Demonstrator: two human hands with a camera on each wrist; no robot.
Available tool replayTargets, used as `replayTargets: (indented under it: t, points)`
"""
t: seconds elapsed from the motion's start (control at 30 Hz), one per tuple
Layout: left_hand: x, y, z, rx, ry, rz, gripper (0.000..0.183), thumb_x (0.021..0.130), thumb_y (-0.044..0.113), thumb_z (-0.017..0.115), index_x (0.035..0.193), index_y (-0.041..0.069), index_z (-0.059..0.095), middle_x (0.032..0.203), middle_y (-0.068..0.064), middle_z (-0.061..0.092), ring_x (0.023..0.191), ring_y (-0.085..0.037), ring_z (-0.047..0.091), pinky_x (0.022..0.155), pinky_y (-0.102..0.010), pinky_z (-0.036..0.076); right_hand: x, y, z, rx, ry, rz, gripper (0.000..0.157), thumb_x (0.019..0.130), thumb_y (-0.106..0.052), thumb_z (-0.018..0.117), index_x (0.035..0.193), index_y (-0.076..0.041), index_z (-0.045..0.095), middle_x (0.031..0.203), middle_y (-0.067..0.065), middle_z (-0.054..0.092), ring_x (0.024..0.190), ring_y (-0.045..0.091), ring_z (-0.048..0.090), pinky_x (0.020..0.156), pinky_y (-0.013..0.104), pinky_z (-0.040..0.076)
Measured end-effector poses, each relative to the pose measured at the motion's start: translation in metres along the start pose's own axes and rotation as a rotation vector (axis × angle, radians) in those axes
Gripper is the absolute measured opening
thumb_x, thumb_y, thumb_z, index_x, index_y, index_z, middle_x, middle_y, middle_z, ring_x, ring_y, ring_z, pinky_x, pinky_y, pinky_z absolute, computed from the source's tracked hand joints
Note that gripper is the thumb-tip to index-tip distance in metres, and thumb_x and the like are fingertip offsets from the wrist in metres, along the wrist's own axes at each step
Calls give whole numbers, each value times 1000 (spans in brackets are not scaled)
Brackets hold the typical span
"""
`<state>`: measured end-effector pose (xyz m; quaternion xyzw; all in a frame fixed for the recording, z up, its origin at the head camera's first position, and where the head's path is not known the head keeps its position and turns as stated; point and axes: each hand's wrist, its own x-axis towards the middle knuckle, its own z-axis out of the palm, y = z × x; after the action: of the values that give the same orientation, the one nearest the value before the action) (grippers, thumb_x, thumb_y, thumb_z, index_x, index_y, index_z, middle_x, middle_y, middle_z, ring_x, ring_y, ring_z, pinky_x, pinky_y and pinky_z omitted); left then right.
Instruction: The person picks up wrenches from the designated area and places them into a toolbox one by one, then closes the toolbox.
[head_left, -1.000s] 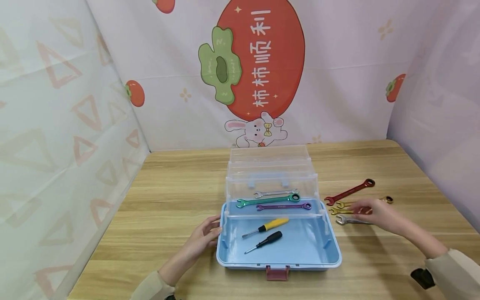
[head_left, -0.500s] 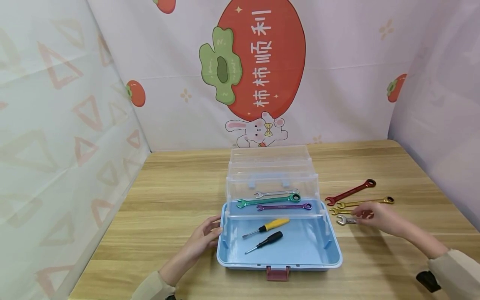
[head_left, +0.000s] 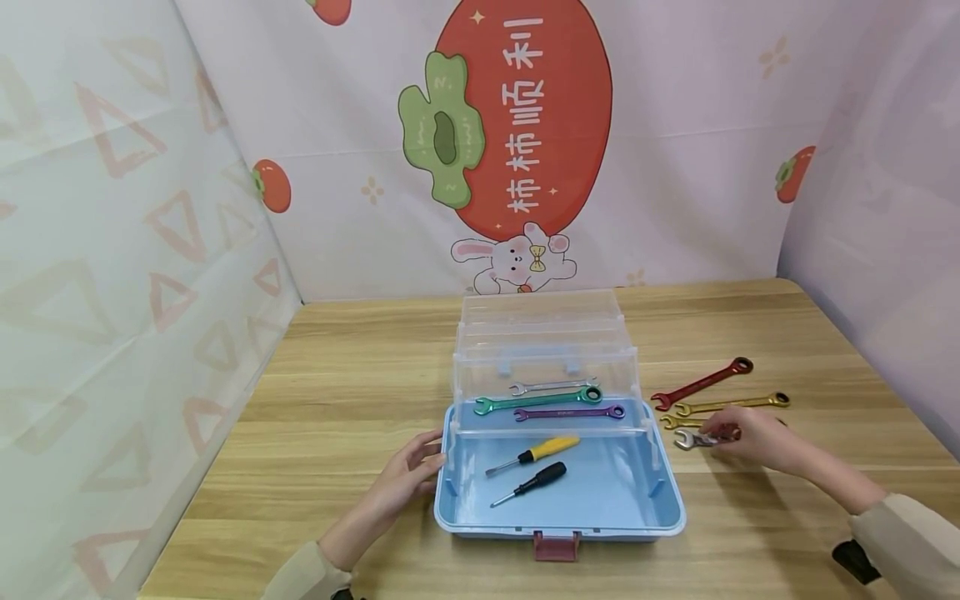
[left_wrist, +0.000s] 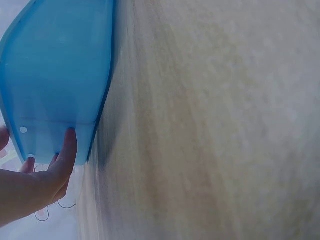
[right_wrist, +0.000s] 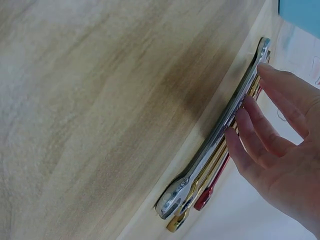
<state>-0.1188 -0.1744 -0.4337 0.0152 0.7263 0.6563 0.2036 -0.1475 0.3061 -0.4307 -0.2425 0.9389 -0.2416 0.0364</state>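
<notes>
In the head view, my left hand (head_left: 410,471) rests against the left side of a light blue toolbox (head_left: 558,531). The left wrist view shows the fingers of that hand (left_wrist: 42,182) fairly straight, touching the outer wall of the toolbox (left_wrist: 60,70). To the right of the box, my right hand (head_left: 761,437) holds a silver wrench (head_left: 686,439) between thumb and fingers, at about mid-shaft. Seen from the right wrist, the fingertips of this hand (right_wrist: 295,135) meet the silver wrench (right_wrist: 215,132), which lies close against the other wrenches. Its ring end is hidden in the head view.
Two gold wrenches (head_left: 731,406) and a red wrench (head_left: 701,383) lie just beyond. The clear upper tray (head_left: 551,433) bears green (head_left: 536,401), purple (head_left: 566,413) and silver wrenches; yellow (head_left: 551,447) and black screwdrivers (head_left: 543,477) lie in the box. A red latch (head_left: 556,547) hangs in front.
My right hand has shifted a little along the silver wrench, and its fingers have closed in on the shaft. The left hand and the toolbox have stayed put.
</notes>
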Motion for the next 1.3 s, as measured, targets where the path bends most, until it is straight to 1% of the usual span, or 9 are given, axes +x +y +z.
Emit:
replayTargets:
  t: [0.27, 0.47, 0.57, 0.67, 0.8, 0.87, 1.0, 1.13, 1.3]
  points:
    - [1, 0, 0, 7, 1, -3, 60, 87, 28, 55, 134, 1, 30, 129, -25, 39, 107, -25, 50, 84, -37, 47, 3, 2, 3, -19, -49, 57, 17, 68, -3, 72, 84, -4, 67, 78, -3, 59, 67, 3, 48, 54, 23, 42]
    - [1, 0, 0, 9, 3, -7, 59, 88, 29, 55, 134, 1, 30, 129, -24, 39, 107, -25, 50, 84, -37, 47, 3, 2, 3, -15, -55, 92, 15, 69, 0, 69, 83, -3, 67, 74, -6, 55, 62, 1, 41, 50, 21, 37]
    - [1, 0, 0, 6, 2, -2, 59, 88, 28, 55, 134, 1, 31, 129, -24, 40, 107, -25, 51, 83, -37, 47, 2, 3, 2, -6, -48, 106, 13, 69, 1, 68, 83, -1, 67, 72, -5, 55, 61, 1, 40, 50, 21, 37]
    - [1, 0, 0, 8, 4, -3, 59, 87, 28, 55, 134, 1, 31, 129, -25, 39, 107, -25, 50, 83, -37, 47, 3, 4, 1, -1, -50, 110, 12, 69, 1, 68, 82, 0, 68, 74, -1, 59, 63, 1, 43, 51, 21, 38]
    - [0, 1, 1, 12, 8, -14, 60, 87, 30, 55, 134, 1, 30, 129, -24, 39, 108, -26, 50, 84, -37, 46, 4, 5, 1, 2, -59, 110, 11, 70, 1, 68, 80, -2, 68, 79, 2, 62, 66, 3, 48, 53, 22, 40]
    - [0, 2, 1, 12, 7, -18, 60, 87, 30, 55, 134, 1, 30, 129, -24, 39, 108, -26, 49, 85, -37, 46, 4, 5, 1, 8, -61, 108, 11, 69, 1, 69, 80, -2, 67, 78, 2, 62, 66, 2, 47, 53, 22, 40]
    - [0, 3, 1, 12, 7, -23, 60, 88, 30, 54, 134, 2, 30, 130, -24, 38, 109, -26, 49, 85, -37, 46, 4, 7, 2, 41, -70, 86, 13, 70, 2, 68, 82, -2, 65, 74, -2, 56, 64, 1, 43, 52, 22, 38]
    - [0, 3, 1, 12, 5, -20, 60, 88, 30, 54, 134, 2, 30, 130, -24, 38, 109, -26, 49, 85, -38, 46, 4, 10, 4, 81, -98, 51, 13, 73, 4, 64, 84, -2, 61, 74, -3, 50, 65, 1, 40, 52, 22, 37]
    - [0, 2, 0, 0, -7, -8, 59, 88, 29, 54, 134, 1, 30, 130, -25, 38, 108, -26, 49, 85, -38, 46, 5, 11, 3, 97, -125, 34, 13, 74, 5, 60, 85, -2, 58, 75, -3, 49, 66, 0, 40, 53, 22, 37]
